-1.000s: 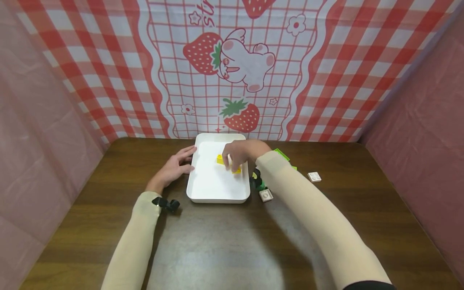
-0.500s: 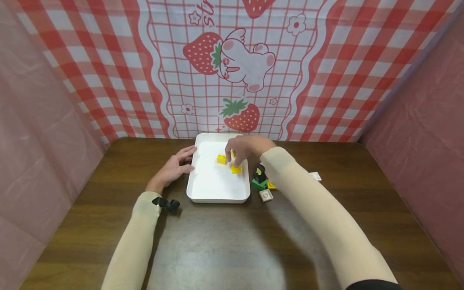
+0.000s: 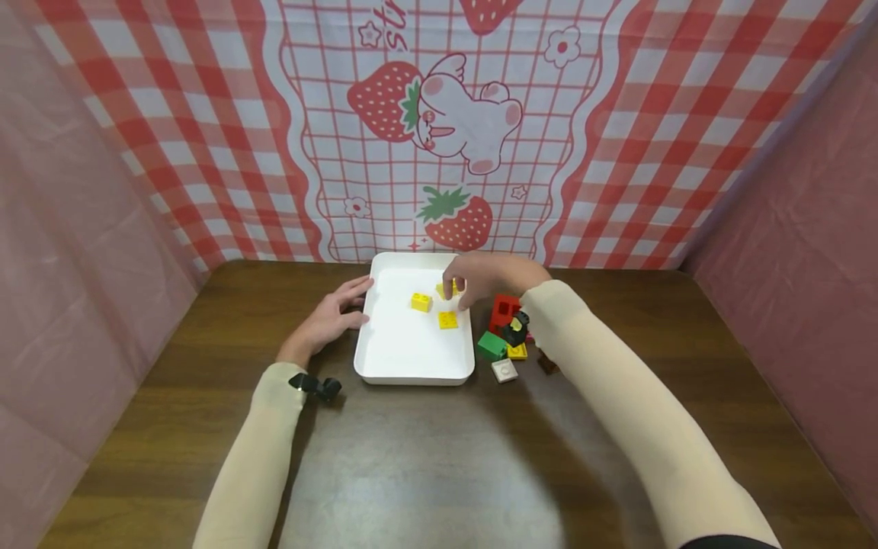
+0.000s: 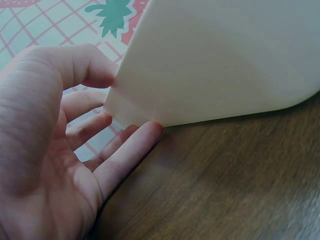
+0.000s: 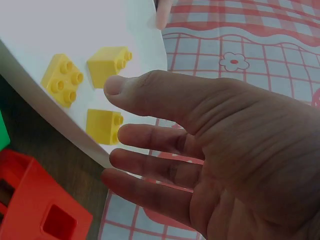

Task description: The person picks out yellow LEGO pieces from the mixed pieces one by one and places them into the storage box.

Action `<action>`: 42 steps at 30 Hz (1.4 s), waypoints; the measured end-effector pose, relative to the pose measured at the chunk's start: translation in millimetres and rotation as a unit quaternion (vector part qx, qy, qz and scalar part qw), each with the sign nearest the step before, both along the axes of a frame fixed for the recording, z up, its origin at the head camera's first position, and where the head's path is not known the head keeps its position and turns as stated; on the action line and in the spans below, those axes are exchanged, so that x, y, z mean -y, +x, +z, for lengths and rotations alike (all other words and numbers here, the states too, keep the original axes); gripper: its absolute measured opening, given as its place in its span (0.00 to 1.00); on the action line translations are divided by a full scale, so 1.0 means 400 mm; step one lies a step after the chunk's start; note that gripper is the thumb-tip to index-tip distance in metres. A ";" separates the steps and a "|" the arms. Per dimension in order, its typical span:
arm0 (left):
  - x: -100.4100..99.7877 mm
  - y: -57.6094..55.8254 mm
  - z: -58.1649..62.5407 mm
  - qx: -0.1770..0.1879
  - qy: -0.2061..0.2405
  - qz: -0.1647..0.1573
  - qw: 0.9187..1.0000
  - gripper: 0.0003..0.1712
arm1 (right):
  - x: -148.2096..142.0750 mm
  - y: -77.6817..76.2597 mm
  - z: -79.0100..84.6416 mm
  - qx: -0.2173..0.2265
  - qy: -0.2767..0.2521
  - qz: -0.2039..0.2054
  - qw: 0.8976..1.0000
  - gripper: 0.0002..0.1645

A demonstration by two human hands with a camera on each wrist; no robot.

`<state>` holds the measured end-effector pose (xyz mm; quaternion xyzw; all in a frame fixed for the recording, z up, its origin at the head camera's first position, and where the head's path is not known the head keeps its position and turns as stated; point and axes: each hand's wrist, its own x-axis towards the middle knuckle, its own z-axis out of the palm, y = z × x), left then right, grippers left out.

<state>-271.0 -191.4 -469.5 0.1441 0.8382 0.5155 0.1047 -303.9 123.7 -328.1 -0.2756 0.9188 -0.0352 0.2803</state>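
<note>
A white tray lies on the table with three yellow toy building bricks inside. One brick stands mid-tray, a flatter square one lies nearer the right wall, and the third is by my right fingertips. My right hand hovers over the tray's far right side, thumb and fingers spread apart with nothing held between them. Its index fingertip is close beside the third brick in the right wrist view. My left hand touches the tray's left side with extended fingers.
Right of the tray lie a red block, a green brick, a yellow plate, a white square piece and a dark brown piece. My right forearm passes over this side. A patterned cloth hangs behind.
My right hand has drawn back to the right and let go of a yellow brick, leaving it in the tray. More loose pieces now show beside the tray. My left hand stays put.
</note>
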 end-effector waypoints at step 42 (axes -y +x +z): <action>0.002 0.000 -0.004 0.001 -0.004 0.000 1.000 0.46 | -0.226 -0.001 -0.008 0.002 -0.080 -0.039 0.996 0.19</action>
